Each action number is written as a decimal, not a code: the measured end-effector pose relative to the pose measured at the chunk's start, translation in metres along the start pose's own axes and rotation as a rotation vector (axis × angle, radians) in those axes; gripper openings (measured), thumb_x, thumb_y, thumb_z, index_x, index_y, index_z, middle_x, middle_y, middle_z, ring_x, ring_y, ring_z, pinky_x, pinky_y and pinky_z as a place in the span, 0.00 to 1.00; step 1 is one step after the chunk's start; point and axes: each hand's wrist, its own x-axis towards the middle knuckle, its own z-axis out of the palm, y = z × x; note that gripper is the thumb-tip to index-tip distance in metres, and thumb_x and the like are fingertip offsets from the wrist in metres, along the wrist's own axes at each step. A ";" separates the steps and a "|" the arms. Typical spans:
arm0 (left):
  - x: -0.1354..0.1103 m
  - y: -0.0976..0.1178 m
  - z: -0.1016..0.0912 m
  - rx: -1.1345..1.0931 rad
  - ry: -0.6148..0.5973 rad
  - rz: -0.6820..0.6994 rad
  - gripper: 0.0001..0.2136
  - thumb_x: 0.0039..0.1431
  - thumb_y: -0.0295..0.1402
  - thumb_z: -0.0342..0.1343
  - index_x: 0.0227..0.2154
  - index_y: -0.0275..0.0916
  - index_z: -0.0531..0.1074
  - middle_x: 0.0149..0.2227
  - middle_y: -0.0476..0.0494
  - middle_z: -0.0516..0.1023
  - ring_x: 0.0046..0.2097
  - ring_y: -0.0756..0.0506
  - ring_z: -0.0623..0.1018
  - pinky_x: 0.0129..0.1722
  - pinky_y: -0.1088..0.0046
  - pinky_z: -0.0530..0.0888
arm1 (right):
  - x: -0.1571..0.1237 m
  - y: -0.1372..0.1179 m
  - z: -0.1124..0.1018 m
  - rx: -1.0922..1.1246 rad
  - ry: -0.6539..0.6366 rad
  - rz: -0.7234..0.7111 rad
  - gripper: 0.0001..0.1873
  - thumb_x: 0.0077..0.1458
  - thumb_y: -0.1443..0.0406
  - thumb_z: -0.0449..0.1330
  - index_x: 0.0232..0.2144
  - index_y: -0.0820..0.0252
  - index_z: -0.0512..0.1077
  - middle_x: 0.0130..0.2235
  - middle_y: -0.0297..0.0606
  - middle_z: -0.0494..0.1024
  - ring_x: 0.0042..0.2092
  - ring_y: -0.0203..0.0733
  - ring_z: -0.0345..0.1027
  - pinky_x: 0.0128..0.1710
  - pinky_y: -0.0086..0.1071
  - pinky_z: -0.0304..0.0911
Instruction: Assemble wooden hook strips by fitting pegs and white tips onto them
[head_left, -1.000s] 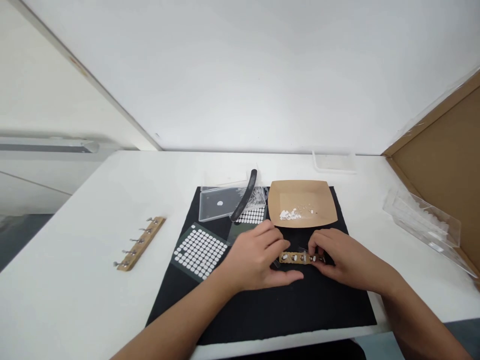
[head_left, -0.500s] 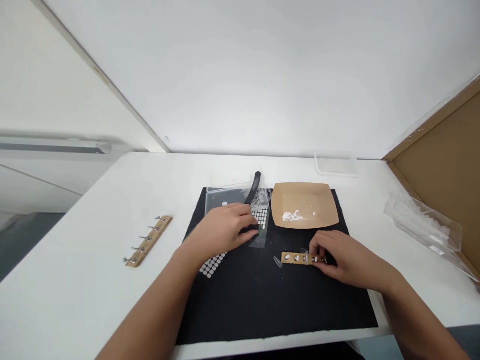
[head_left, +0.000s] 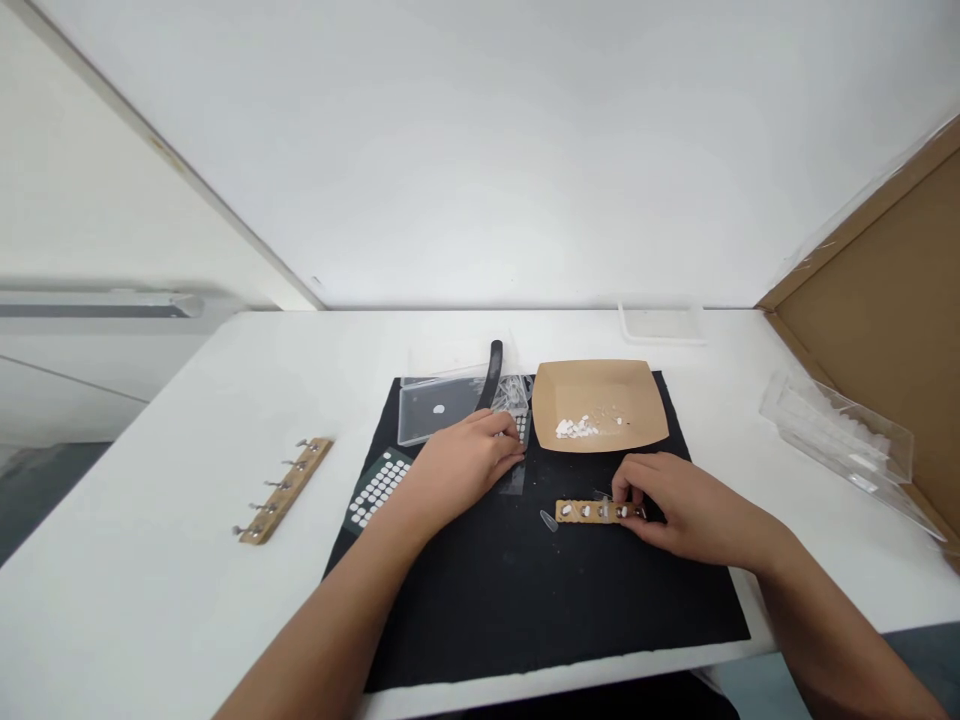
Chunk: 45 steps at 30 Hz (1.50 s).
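My left hand [head_left: 471, 458] is over a clear sheet of small white stickers [head_left: 513, 482], fingertips pinched together at its dotted part. Whatever lies between those fingertips is hidden. My right hand [head_left: 667, 505] grips the right end of a short wooden strip [head_left: 576, 512] that lies on the black mat [head_left: 555, 610]. Small metal pegs topped with white dots line this strip, and a clear piece sits across its middle. Just left of it lies a clear false nail tip [head_left: 549, 521]. Another sheet of white dots [head_left: 379, 490] rests beside my left forearm.
A brown paper tray [head_left: 600, 385] holds white bits. Behind my left hand are a clear plastic box [head_left: 427, 420], loose clear nail tips [head_left: 514, 392] and a curved black bar [head_left: 492, 372]. A second pegged wooden strip [head_left: 289, 490] lies left; clear cases [head_left: 847, 430] stand right.
My left fingers have come together on the sticker sheet, where they were apart before. My right hand stays at the strip's end. The whole view has shifted slightly.
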 end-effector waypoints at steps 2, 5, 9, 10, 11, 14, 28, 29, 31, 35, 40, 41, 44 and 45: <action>0.001 0.003 -0.003 0.021 -0.045 -0.026 0.11 0.74 0.34 0.57 0.38 0.41 0.84 0.42 0.42 0.82 0.43 0.42 0.78 0.38 0.68 0.74 | -0.001 0.002 -0.002 -0.015 -0.007 0.012 0.09 0.60 0.70 0.65 0.41 0.53 0.72 0.42 0.33 0.78 0.42 0.42 0.70 0.41 0.34 0.62; 0.001 0.007 -0.006 0.050 -0.072 -0.020 0.11 0.74 0.33 0.57 0.38 0.40 0.84 0.42 0.42 0.81 0.45 0.41 0.79 0.38 0.67 0.75 | -0.002 0.007 -0.006 -0.024 -0.013 0.047 0.12 0.58 0.68 0.69 0.41 0.53 0.71 0.42 0.33 0.78 0.42 0.42 0.69 0.40 0.34 0.61; 0.002 0.007 -0.005 0.087 -0.054 0.020 0.11 0.74 0.32 0.56 0.37 0.38 0.82 0.41 0.40 0.81 0.45 0.40 0.80 0.37 0.67 0.75 | -0.005 0.014 -0.012 -0.017 -0.037 0.039 0.12 0.58 0.65 0.71 0.36 0.54 0.69 0.39 0.31 0.78 0.39 0.41 0.69 0.38 0.33 0.60; 0.001 0.006 -0.004 0.093 -0.046 0.029 0.11 0.74 0.32 0.56 0.37 0.38 0.82 0.41 0.40 0.81 0.45 0.40 0.80 0.37 0.67 0.75 | -0.006 0.015 -0.014 -0.019 -0.037 0.025 0.13 0.58 0.65 0.71 0.35 0.54 0.68 0.38 0.31 0.78 0.38 0.40 0.68 0.37 0.33 0.59; 0.001 0.005 -0.003 0.097 -0.038 0.038 0.11 0.74 0.32 0.55 0.37 0.37 0.81 0.40 0.40 0.81 0.45 0.40 0.80 0.37 0.67 0.76 | -0.007 0.017 -0.016 -0.020 -0.034 0.008 0.13 0.59 0.65 0.70 0.34 0.55 0.68 0.37 0.30 0.77 0.37 0.40 0.68 0.37 0.33 0.59; 0.000 0.003 0.000 0.099 -0.012 0.049 0.11 0.75 0.32 0.54 0.38 0.37 0.80 0.40 0.40 0.80 0.44 0.40 0.80 0.38 0.67 0.76 | -0.010 0.019 -0.022 0.021 -0.030 -0.043 0.13 0.61 0.65 0.70 0.32 0.55 0.68 0.34 0.29 0.77 0.35 0.37 0.68 0.37 0.32 0.60; -0.002 -0.001 0.010 0.063 0.124 -0.001 0.10 0.74 0.32 0.51 0.37 0.38 0.75 0.37 0.41 0.81 0.41 0.41 0.81 0.38 0.68 0.76 | -0.004 0.023 -0.018 0.188 -0.058 -0.042 0.03 0.62 0.67 0.70 0.35 0.53 0.81 0.38 0.30 0.83 0.38 0.37 0.76 0.38 0.29 0.68; -0.002 -0.002 0.010 0.056 0.140 -0.009 0.09 0.74 0.32 0.52 0.38 0.38 0.75 0.37 0.42 0.81 0.41 0.41 0.81 0.38 0.68 0.76 | -0.003 0.022 -0.018 0.185 -0.060 -0.033 0.03 0.61 0.67 0.70 0.34 0.53 0.81 0.38 0.30 0.83 0.38 0.37 0.76 0.38 0.29 0.68; -0.001 -0.002 0.011 0.044 0.182 -0.015 0.08 0.73 0.31 0.53 0.38 0.38 0.75 0.38 0.42 0.82 0.40 0.41 0.82 0.37 0.68 0.76 | -0.003 0.021 -0.018 0.168 -0.060 -0.025 0.04 0.60 0.68 0.71 0.34 0.53 0.81 0.37 0.29 0.83 0.38 0.36 0.75 0.38 0.29 0.67; 0.001 0.000 0.008 0.053 0.310 0.003 0.06 0.72 0.30 0.54 0.39 0.39 0.74 0.37 0.43 0.83 0.39 0.42 0.82 0.36 0.70 0.76 | -0.003 0.019 -0.017 0.124 -0.036 -0.020 0.05 0.59 0.68 0.72 0.34 0.53 0.79 0.37 0.28 0.83 0.38 0.36 0.75 0.39 0.29 0.66; 0.006 0.020 -0.001 -0.058 0.494 0.037 0.02 0.70 0.26 0.57 0.40 0.38 0.73 0.39 0.43 0.83 0.41 0.43 0.83 0.39 0.71 0.76 | -0.005 0.020 -0.020 0.112 -0.057 -0.010 0.10 0.57 0.65 0.75 0.33 0.55 0.76 0.35 0.27 0.82 0.36 0.36 0.74 0.36 0.30 0.65; 0.006 0.028 -0.003 -0.122 0.524 0.045 0.02 0.70 0.25 0.57 0.41 0.38 0.73 0.39 0.42 0.83 0.42 0.44 0.82 0.41 0.71 0.76 | -0.006 0.020 -0.021 0.126 -0.051 -0.012 0.12 0.56 0.62 0.76 0.33 0.55 0.76 0.34 0.28 0.81 0.35 0.36 0.74 0.35 0.30 0.65; 0.007 0.057 -0.004 -0.391 0.554 -0.042 0.02 0.71 0.26 0.57 0.41 0.39 0.73 0.36 0.47 0.79 0.32 0.49 0.77 0.35 0.74 0.73 | -0.007 0.015 -0.020 0.184 0.046 -0.063 0.15 0.56 0.55 0.76 0.35 0.55 0.76 0.34 0.30 0.80 0.34 0.36 0.72 0.35 0.30 0.67; 0.007 0.067 -0.003 -0.506 0.546 -0.094 0.02 0.71 0.28 0.57 0.41 0.39 0.74 0.33 0.49 0.75 0.28 0.51 0.72 0.31 0.75 0.71 | -0.006 0.012 -0.018 0.215 0.108 -0.094 0.15 0.58 0.54 0.75 0.36 0.55 0.77 0.36 0.31 0.80 0.35 0.36 0.73 0.36 0.30 0.68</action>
